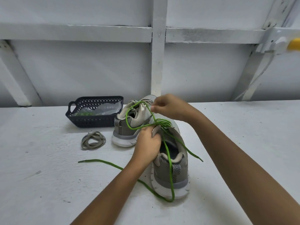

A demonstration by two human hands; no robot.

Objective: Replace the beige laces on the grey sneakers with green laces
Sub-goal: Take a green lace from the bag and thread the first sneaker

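Two grey sneakers stand heel-toward-me on the white table. The near sneaker (170,174) carries a green lace (169,168) threaded across its eyelets; one end trails left over the table, another hangs off the right side. My left hand (148,146) grips the near sneaker's tongue and left collar. My right hand (168,106) pinches a loop of the green lace above the toe. The far sneaker (128,127) behind it still shows beige laces. A removed beige lace (93,140) lies coiled to the left.
A dark blue perforated basket (95,120) at the back left holds plastic bags with green laces inside. A white wall with beams rises right behind the table. A yellow object (294,44) sits on the wall at the upper right.
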